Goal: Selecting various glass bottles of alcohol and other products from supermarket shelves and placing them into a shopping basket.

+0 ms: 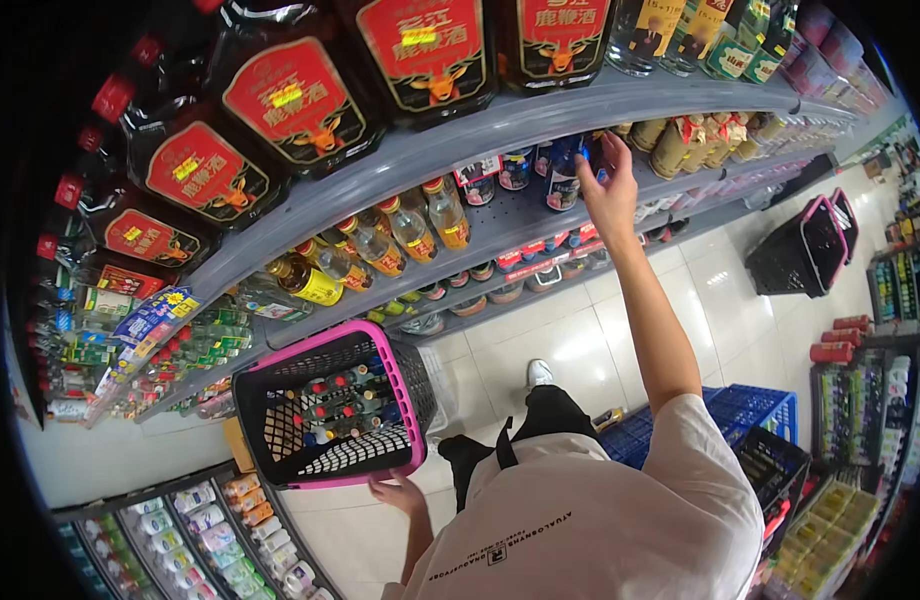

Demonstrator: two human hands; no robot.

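Observation:
My right hand [610, 187] reaches to the middle shelf, thumb and fingers apart. Its thumb overlaps the right side of a dark blue bottle [563, 180] standing near the shelf's front edge; whether they touch is unclear. No object shows clearly between thumb and fingers. Low on the left, my left hand [400, 493] is beside the pink rim of a black shopping basket [411, 397], its fingers spread and holding nothing visible. I cannot tell if the fingertips touch the rim. Several small bottles [347, 401] with red, white and blue caps are inside the basket.
Large dark liquor bottles [295, 105] line the upper shelf [475, 124]. Yellow-labelled bottles [407, 232] and tan jars [685, 146] share the middle shelf. Blue crates [752, 409] stand at my right, and more black baskets [794, 247] are on the tiled floor [565, 322].

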